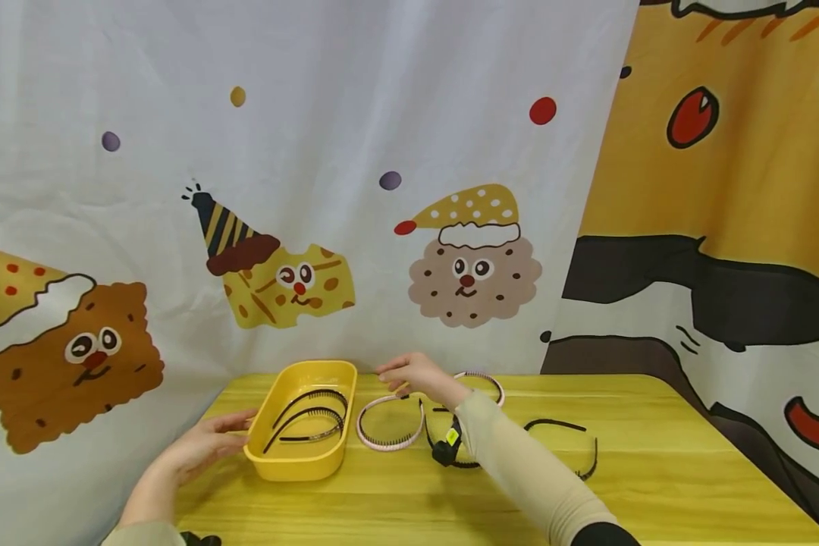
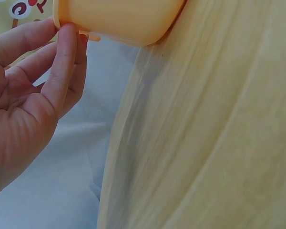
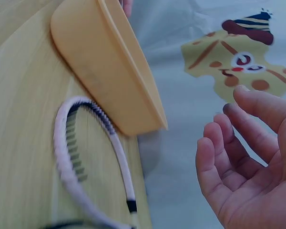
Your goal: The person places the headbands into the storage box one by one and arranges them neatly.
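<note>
My left hand (image 1: 201,446) is at the left side of a yellow plastic bin (image 1: 299,469), its thumb and fingertips pinching the rim. Two dark toothed headbands (image 1: 314,410) lie inside the bin. To the right of the bin, my right hand (image 1: 419,377) hovers over the table's far part, fingers loosely curved and nothing in them. Below it, a pink toothed headband (image 1: 391,446) rests on the table; the right wrist view shows this pink headband (image 3: 62,152) close beside the bin.
Another pink headband (image 1: 497,388) and a black headband (image 1: 465,464) are partly hidden by my right forearm. Farther right lies a dark headband (image 1: 554,422). A printed cloth (image 1: 355,106) hangs behind the wood-grain table (image 1: 655,470).
</note>
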`<action>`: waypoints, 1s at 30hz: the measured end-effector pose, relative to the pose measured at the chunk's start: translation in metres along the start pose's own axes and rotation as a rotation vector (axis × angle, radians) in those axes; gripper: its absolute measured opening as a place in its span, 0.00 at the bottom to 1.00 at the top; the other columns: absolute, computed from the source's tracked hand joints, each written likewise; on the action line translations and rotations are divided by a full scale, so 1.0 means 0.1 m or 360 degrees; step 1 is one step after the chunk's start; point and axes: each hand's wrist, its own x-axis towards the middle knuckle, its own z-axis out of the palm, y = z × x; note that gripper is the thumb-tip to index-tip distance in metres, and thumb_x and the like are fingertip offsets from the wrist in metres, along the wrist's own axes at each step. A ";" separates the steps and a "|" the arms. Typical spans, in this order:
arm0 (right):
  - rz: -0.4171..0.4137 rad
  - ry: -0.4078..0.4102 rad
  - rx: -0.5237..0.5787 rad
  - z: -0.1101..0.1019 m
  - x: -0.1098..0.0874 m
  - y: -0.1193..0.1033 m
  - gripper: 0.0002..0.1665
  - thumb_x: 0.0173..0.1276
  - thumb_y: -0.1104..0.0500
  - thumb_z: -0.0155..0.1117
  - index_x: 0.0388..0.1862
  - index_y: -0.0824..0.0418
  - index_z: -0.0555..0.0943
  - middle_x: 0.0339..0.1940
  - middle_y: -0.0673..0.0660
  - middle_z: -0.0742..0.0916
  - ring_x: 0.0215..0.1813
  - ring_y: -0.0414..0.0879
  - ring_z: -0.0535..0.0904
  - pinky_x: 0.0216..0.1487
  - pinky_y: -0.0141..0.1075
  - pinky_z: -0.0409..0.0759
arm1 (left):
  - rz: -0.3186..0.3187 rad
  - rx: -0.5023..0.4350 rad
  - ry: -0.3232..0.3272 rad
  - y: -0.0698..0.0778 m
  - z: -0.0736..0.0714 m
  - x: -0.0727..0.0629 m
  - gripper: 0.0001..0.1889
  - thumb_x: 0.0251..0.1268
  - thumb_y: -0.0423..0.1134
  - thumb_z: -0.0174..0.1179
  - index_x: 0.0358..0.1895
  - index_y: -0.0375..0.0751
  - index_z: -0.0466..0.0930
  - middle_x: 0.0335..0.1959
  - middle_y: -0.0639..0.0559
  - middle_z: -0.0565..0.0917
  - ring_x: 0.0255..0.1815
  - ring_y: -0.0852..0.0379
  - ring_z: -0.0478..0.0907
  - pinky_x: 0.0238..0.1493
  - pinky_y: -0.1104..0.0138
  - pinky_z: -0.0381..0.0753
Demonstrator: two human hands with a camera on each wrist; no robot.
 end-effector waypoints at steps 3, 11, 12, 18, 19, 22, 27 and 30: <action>0.0002 0.0035 0.0014 -0.13 -0.15 0.06 0.19 0.68 0.58 0.65 0.55 0.67 0.82 0.49 0.61 0.84 0.41 0.55 0.81 0.44 0.45 0.83 | 0.0004 -0.0011 -0.0014 -0.01 -0.01 0.00 0.35 0.72 0.34 0.55 0.72 0.21 0.47 0.64 0.27 0.66 0.57 0.52 0.75 0.54 0.64 0.77; -0.0001 0.0134 0.0050 -0.55 -0.64 0.27 0.21 0.69 0.58 0.64 0.56 0.69 0.81 0.48 0.62 0.82 0.39 0.52 0.80 0.44 0.46 0.83 | 0.0037 -0.0028 -0.0049 0.00 -0.02 0.01 0.35 0.72 0.33 0.54 0.72 0.20 0.45 0.64 0.28 0.66 0.55 0.56 0.76 0.53 0.66 0.77; 0.0006 0.0149 0.0065 -0.60 -0.71 0.31 0.21 0.69 0.58 0.63 0.56 0.70 0.80 0.48 0.62 0.82 0.38 0.50 0.80 0.45 0.47 0.82 | 0.0033 -0.0026 -0.0050 0.00 -0.02 0.01 0.35 0.72 0.33 0.54 0.72 0.20 0.45 0.65 0.28 0.65 0.56 0.55 0.76 0.53 0.66 0.77; 0.0017 0.0210 0.0145 -0.93 -1.09 0.53 0.25 0.69 0.58 0.63 0.58 0.75 0.76 0.42 0.61 0.83 0.37 0.47 0.81 0.47 0.47 0.82 | -0.0018 0.0006 -0.0035 0.00 -0.01 0.01 0.36 0.73 0.35 0.54 0.73 0.21 0.45 0.66 0.25 0.62 0.57 0.55 0.75 0.54 0.65 0.77; 0.0016 0.0229 0.0154 -0.98 -1.16 0.56 0.24 0.69 0.59 0.63 0.58 0.75 0.77 0.41 0.60 0.83 0.37 0.46 0.81 0.46 0.46 0.82 | -0.0021 0.0008 -0.0031 0.00 -0.02 0.01 0.36 0.73 0.35 0.54 0.73 0.21 0.45 0.66 0.25 0.62 0.56 0.56 0.75 0.54 0.65 0.77; 0.0013 0.0284 0.0170 -1.15 -1.37 0.63 0.25 0.68 0.59 0.64 0.57 0.75 0.77 0.40 0.57 0.84 0.38 0.46 0.81 0.44 0.42 0.83 | -0.0002 0.0005 -0.0049 0.01 -0.02 0.00 0.35 0.73 0.34 0.53 0.72 0.20 0.45 0.65 0.27 0.64 0.55 0.59 0.75 0.53 0.68 0.77; 0.0028 0.0385 0.0146 -1.41 -1.71 0.71 0.29 0.69 0.59 0.63 0.60 0.78 0.73 0.42 0.56 0.83 0.41 0.48 0.80 0.46 0.42 0.82 | 0.0049 -0.0025 -0.0093 0.02 -0.02 0.00 0.34 0.73 0.32 0.51 0.72 0.18 0.43 0.62 0.33 0.69 0.53 0.62 0.76 0.52 0.71 0.76; 0.0044 0.0442 0.0140 -1.55 -1.90 0.77 0.29 0.70 0.59 0.62 0.62 0.79 0.71 0.43 0.54 0.83 0.42 0.47 0.81 0.46 0.40 0.82 | 0.0056 -0.0024 -0.0096 0.00 -0.02 0.00 0.34 0.74 0.32 0.51 0.72 0.18 0.43 0.62 0.34 0.70 0.53 0.63 0.76 0.52 0.71 0.76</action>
